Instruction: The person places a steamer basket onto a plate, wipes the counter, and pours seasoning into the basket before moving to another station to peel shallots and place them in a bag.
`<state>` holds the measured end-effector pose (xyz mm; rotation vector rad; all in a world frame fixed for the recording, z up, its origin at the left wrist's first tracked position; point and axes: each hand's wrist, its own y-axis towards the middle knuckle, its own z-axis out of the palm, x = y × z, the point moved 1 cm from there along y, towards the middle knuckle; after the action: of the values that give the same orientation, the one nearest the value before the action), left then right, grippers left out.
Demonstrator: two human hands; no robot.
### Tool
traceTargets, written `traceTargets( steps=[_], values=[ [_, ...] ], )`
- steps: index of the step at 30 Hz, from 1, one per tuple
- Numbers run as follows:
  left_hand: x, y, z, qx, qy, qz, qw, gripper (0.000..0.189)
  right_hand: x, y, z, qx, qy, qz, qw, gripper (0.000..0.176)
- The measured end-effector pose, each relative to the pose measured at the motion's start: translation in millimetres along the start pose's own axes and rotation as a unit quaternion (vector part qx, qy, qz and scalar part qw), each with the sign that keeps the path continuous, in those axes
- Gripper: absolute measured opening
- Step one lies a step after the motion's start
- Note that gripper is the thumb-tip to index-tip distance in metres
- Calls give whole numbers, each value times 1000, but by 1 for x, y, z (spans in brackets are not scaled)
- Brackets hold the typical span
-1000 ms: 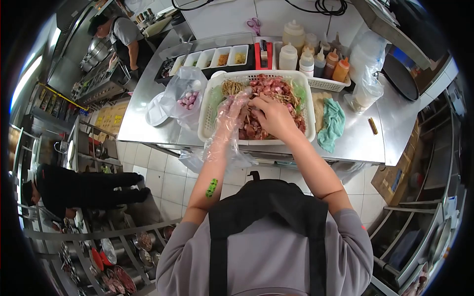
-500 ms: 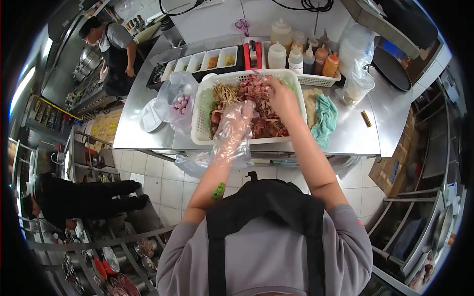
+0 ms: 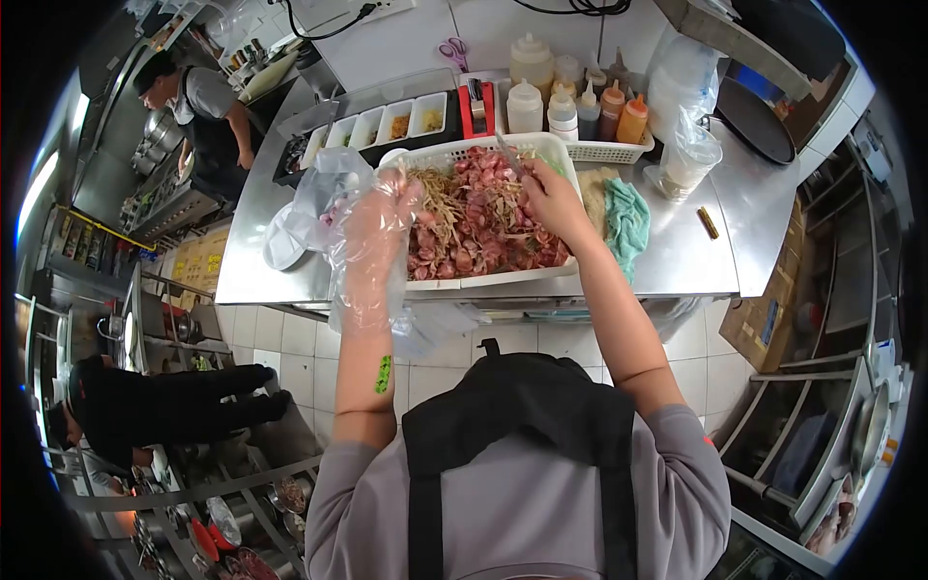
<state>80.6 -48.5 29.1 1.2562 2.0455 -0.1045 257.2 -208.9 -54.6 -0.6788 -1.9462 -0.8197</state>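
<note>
A white plastic basket [image 3: 493,280] holds a heap of reddish shallots [image 3: 469,251] with dry stalks and loose skins. My right hand [image 3: 553,201] is closed around a small knife [image 3: 509,153] over the basket's right side, blade pointing up and left. My left hand [image 3: 375,222], in a clear plastic glove, is at the basket's left edge, beside a clear plastic bag [image 3: 324,184]. The glove and blur hide whether its fingers hold anything. The hand largely covers the shallots inside the bag.
Behind the basket stand a tray of white containers [image 3: 396,124] and several squeeze bottles [image 3: 525,106]. A green cloth [image 3: 628,222] lies to the right. A white lid [image 3: 282,240] rests at left. Two people [image 3: 208,121] are at the left side of the kitchen.
My left hand has moved left from over the shallots to the bag. My right hand stays over the basket, the knife now showing clearly. The view has shifted slightly.
</note>
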Motion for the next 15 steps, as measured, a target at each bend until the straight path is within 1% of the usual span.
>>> traceTargets(
  steps=[1,2,3,4,5,6,7,8,9,11,12,13,15],
  values=[
    [13,7,7,-1,0,0,1000,29,8,1,-4,28,59,63,996,23],
    [34,21,21,-29,-48,55,997,29,12,1,-5,57,117,125,984,23],
    [31,25,21,-58,-95,110,988,29,11,2,-4,58,116,124,984,23],
    [27,19,30,-39,-158,83,983,33,8,3,-1,72,118,103,985,25],
    [21,15,36,-41,-159,84,983,33,5,4,3,84,121,82,986,27],
    [17,13,44,56,-289,-35,955,36,1,3,8,84,120,80,986,27],
    [14,11,49,151,-408,-150,888,38,-2,1,13,71,127,45,988,29],
    [27,7,66,144,-541,-122,819,43,-5,1,16,57,133,11,989,32],
    [28,7,74,148,-540,-119,820,43,-5,0,17,52,132,9,990,32],
    [29,8,91,114,-574,-142,799,43,-3,-3,18,42,114,-50,991,37],
    [26,7,93,114,-571,-152,798,39,9,-6,11,86,99,10,991,38],
    [28,6,94,115,-572,-151,798,39,12,-8,10,86,97,11,992,38],
    [30,7,97,124,-513,-137,838,30,18,-8,13,151,123,-63,979,37]
  ],
)
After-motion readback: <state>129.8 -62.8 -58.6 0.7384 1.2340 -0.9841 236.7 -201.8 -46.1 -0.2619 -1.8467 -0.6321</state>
